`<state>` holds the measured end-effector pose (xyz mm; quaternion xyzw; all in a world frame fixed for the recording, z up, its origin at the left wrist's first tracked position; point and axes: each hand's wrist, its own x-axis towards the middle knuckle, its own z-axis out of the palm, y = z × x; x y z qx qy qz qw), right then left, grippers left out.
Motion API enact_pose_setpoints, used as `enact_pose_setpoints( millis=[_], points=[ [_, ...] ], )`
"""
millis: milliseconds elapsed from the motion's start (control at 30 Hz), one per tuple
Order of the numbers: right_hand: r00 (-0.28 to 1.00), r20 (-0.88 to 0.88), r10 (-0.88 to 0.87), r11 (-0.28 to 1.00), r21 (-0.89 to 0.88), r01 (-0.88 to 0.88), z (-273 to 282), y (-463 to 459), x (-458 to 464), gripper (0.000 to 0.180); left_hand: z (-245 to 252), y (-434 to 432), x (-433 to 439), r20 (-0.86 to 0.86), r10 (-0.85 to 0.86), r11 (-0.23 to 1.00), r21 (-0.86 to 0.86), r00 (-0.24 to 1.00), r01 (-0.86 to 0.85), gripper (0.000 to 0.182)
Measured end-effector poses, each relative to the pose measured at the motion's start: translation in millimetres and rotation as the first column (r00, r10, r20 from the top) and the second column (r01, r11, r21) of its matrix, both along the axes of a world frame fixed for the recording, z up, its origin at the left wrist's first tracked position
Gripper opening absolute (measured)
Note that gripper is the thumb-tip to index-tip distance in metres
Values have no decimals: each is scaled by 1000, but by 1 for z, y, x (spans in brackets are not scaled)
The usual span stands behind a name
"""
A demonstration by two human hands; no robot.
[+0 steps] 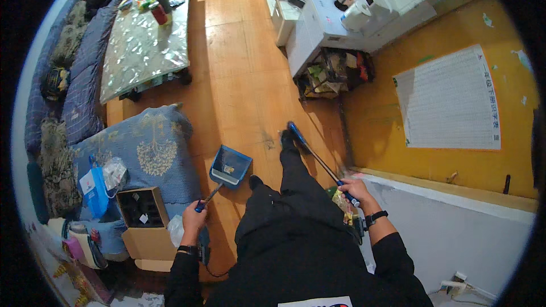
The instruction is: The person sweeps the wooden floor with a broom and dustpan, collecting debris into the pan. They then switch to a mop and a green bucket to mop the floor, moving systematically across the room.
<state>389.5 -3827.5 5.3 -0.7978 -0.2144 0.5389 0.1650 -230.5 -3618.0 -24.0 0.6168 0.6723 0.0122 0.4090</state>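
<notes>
My left hand (195,217) is closed round the handle of a long-handled blue dustpan (230,166). The pan rests on or just above the wooden floor, left of my feet, with a small light scrap in it. In my right hand (356,192) is the blue-ended pole of a broom or similar tool (318,157). Its metal shaft slants up and left towards my forward foot; what is at its far end is hard to make out. A black band is on each wrist.
At the left stand a blue-covered seat (170,179) with an open cardboard box (149,243), and a low table (140,57) with clutter. A white cabinet (305,38) and a filled rack (328,76) stand ahead right. A wall (435,217) runs along my right side.
</notes>
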Motion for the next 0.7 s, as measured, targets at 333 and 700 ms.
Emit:
enact_pose_setpoints(
  millis=[333, 700],
  points=[
    [988, 88, 124, 990, 57, -129, 37, 33, 7, 56, 16, -12, 32, -57, -88, 993, 71, 995, 92, 37],
    [893, 294, 340, 908, 145, -393, 1, 144, -16, 13, 12, -22, 32, -64, -115, 983, 133, 991, 123, 41]
  ],
)
